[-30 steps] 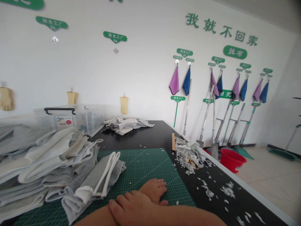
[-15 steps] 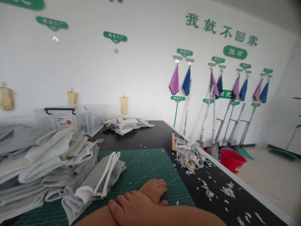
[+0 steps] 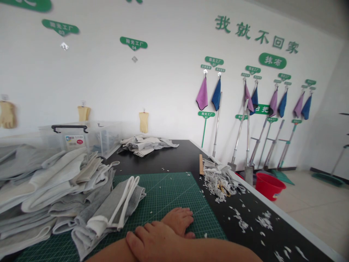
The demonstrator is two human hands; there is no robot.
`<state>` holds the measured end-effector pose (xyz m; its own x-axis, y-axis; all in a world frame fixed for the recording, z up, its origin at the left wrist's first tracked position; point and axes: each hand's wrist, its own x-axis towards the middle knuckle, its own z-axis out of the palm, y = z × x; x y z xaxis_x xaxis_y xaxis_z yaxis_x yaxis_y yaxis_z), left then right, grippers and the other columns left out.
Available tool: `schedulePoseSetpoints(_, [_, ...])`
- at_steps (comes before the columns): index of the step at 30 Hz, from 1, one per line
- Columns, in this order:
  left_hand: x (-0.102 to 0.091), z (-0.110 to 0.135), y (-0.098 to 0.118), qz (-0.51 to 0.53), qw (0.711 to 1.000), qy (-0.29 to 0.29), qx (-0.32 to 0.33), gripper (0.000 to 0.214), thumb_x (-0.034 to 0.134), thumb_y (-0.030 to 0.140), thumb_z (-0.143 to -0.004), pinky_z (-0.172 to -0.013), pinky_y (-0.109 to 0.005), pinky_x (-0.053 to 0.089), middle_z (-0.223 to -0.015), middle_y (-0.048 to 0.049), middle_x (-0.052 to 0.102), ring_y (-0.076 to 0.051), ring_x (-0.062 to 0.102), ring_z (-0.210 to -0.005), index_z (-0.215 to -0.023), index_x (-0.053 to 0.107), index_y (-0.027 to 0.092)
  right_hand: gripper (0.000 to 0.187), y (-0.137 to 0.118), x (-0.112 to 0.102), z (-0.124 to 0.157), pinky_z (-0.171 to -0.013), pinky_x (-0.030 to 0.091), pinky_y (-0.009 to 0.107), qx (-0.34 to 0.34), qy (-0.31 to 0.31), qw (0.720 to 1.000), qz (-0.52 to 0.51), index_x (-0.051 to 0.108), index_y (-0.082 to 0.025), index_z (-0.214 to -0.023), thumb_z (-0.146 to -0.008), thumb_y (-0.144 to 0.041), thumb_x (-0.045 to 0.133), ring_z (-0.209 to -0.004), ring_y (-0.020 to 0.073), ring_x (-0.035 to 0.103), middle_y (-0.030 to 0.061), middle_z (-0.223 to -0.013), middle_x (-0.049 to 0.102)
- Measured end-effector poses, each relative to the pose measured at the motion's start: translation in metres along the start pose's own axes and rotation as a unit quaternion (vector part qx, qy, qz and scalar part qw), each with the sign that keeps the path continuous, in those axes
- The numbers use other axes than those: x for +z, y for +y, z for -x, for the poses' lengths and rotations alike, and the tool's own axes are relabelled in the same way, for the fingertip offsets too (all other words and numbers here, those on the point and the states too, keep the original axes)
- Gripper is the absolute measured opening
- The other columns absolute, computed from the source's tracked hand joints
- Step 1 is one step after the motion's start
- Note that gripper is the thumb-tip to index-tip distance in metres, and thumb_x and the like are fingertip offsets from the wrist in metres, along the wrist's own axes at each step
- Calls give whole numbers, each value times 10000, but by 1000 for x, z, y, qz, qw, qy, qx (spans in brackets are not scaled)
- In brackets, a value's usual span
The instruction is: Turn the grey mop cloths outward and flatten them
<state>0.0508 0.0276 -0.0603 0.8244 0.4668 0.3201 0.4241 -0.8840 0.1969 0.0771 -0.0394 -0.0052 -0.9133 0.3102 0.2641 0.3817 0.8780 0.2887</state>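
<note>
My forearms cross over the green cutting mat (image 3: 174, 182). My left hand (image 3: 178, 221) rests palm down on the mat, fingers loosely spread and pointing right, holding nothing. Across my left forearm lies my right hand (image 3: 154, 236), its slightly bent fingers draped over it, with no object in it. To the left of both hands is a folded grey cloth piece (image 3: 109, 207) with white strap-like loops on top. A large heap of grey and white cloth pieces (image 3: 54, 178) is stacked beside it, overlapping the mat's left part.
A clear plastic box (image 3: 106, 142) with a black handle stands behind the heap. More cloth pieces (image 3: 148, 143) lie at the table's far end. On the right are a wooden strip (image 3: 201, 164) and white scraps (image 3: 219, 182). Beyond the table edge, a red bucket (image 3: 269, 185) stands on the floor.
</note>
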Motion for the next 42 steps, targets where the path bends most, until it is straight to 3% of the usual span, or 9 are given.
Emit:
schedulePoseSetpoints(18, [2, 0, -1, -7, 1000, 4, 0, 491, 526, 546, -819, -1023, -415, 352, -1294, -71, 547, -251, 455, -1233, -1163, 564, 197, 409, 0, 0, -1, -586, 466, 364, 2, -6, 1000, -10, 372, -125, -1217, -924, -411, 379, -720, 225, 582, 71, -917, 600])
schedulePoseSetpoints(28, [-1, -1, 1, 0, 1000, -4, -7, 486, 536, 535, -820, -1030, -422, 343, -1301, -79, 540, -255, 449, -1237, -1159, 570, 187, 484, 1, -1, -1, -597, 481, 370, -3, -10, 1000, -9, 338, -111, -1253, -892, -414, 445, -726, 228, 591, 70, -936, 598])
schedulePoseSetpoints(42, [-3, 0, 3, -1, 1000, -7, -9, 482, 559, 514, -812, -1027, -432, 349, -1302, -79, 539, -263, 452, -1233, -1159, 570, 180, 409, 0, 0, -2, -597, 472, 344, -3, -17, 1000, 1, 387, -121, -1189, -920, -429, 400, -727, 215, 594, 89, -911, 605])
